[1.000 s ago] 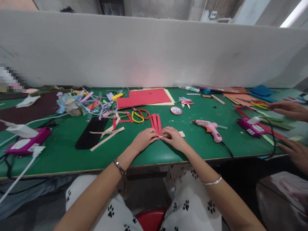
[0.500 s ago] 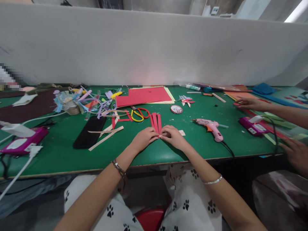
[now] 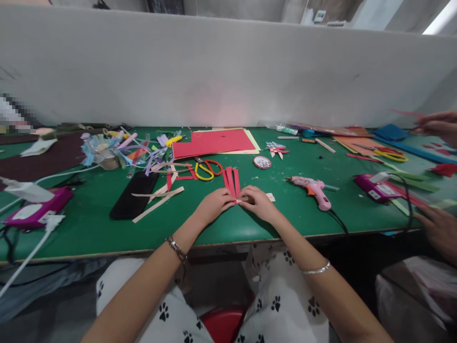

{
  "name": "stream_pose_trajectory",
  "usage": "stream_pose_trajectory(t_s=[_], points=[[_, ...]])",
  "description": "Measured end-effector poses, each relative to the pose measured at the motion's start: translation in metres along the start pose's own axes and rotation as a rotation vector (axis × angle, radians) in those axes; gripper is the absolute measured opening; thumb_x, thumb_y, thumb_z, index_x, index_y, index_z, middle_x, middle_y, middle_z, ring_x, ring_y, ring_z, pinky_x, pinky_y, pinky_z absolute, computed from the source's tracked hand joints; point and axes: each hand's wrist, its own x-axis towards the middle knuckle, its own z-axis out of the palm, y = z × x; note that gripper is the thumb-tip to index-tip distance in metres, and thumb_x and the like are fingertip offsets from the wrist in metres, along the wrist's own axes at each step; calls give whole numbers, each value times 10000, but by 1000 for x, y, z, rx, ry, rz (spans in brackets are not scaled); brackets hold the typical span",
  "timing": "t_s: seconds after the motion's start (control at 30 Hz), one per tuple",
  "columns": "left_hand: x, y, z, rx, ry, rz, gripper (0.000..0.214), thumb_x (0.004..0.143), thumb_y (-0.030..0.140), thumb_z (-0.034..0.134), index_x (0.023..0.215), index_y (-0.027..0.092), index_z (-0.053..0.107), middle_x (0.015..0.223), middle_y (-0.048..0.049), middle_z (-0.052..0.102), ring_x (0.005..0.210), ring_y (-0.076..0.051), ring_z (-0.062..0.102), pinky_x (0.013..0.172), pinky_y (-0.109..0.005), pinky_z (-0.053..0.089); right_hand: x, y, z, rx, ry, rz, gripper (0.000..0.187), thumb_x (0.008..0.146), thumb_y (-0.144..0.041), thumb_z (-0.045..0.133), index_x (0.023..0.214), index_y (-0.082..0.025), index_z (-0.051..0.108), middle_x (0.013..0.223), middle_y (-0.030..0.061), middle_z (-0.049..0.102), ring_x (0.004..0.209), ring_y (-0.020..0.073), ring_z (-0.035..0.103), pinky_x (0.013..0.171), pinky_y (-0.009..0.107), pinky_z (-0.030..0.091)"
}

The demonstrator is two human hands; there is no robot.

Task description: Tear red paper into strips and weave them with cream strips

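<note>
Several red paper strips lie side by side on the green table, their near ends between my hands. My left hand pinches the near end from the left. From the right, my right hand closes its fingers on the same spot, with a pale strip crossing there. Small white pieces stick out just right of my right hand. The fingertips cover the place where the strips meet. Yellow-and-red-handled scissors rest behind my left hand.
Left of my hands are a black phone and beige strips. Red paper sheets lie behind. To the right are a pink glue gun, a round tin and a purple power strip. A co-worker's hands are at the far right.
My hands stay at the same place on the red strips. At the right, the co-worker's far hand has lifted away holding a thin red strip, uncovering scissors on the table.
</note>
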Motion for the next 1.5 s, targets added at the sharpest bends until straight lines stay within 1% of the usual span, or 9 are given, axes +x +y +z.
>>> stream_pose_trajectory(t_s=[0.23,0.53,0.6,0.73,0.8,0.97,1.13,1.37,1.5], points=[[-1,2,-1,-40,19,-23,165,813,207,496,868,136,634,814,-43,593,785,-138,555,706,-234,455,-4,-4,-1,16,19,32,64,725,-162,574,789,-170,575,803,47,550,772,158,521,690,290,421],[-1,1,-2,-45,4,3,166,817,210,492,863,146,638,804,-35,587,777,-132,540,700,-228,446,-4,-6,0,-15,30,79,44,729,-172,573,769,-173,590,791,44,547,738,153,515,660,289,412],[-1,1,-2,-46,3,4,167,821,210,487,859,147,636,811,-34,588,789,-133,538,711,-230,444,-5,-7,1,-65,40,97,60,726,-191,581,783,-181,599,800,47,557,760,164,514,667,300,393],[-1,2,-3,-18,-23,-11,177,828,215,475,866,143,631,835,-44,590,821,-145,536,718,-237,443,-7,-12,0,-298,61,181,81,704,-255,615,767,-203,618,801,49,580,823,210,496,725,367,304],[-1,3,-3,12,-42,-26,184,830,222,470,876,143,629,849,-49,591,829,-151,536,717,-242,444,-8,-14,-2,-368,49,186,86,706,-271,609,767,-210,613,825,45,584,847,218,492,756,395,262],[-1,7,-6,111,-88,-38,203,847,238,441,886,153,621,862,-42,593,836,-150,536,701,-236,442,-7,-17,-6,-431,14,147,45,734,-249,570,734,-204,573,831,20,588,838,194,503,844,453,166],[-3,13,-7,251,-143,-28,237,868,253,392,901,149,603,870,-46,586,827,-159,532,622,-229,432,-6,-19,-8,-467,10,122,66,741,-258,553,699,-208,542,792,11,585,802,188,501,860,467,145],[-7,14,-7,307,-127,35,250,882,222,348,944,145,578,868,-55,566,791,-156,518,608,-240,410,-13,-14,-10,-485,116,126,116,729,-321,551,699,-216,512,745,3,573,782,193,499,873,488,133],[-7,15,-9,358,-123,65,230,870,193,372,975,146,571,842,-55,580,788,-160,519,627,-255,386,-19,-3,-15,-429,207,194,159,715,-368,541,683,-215,510,753,-1,577,789,194,507,853,474,161]])
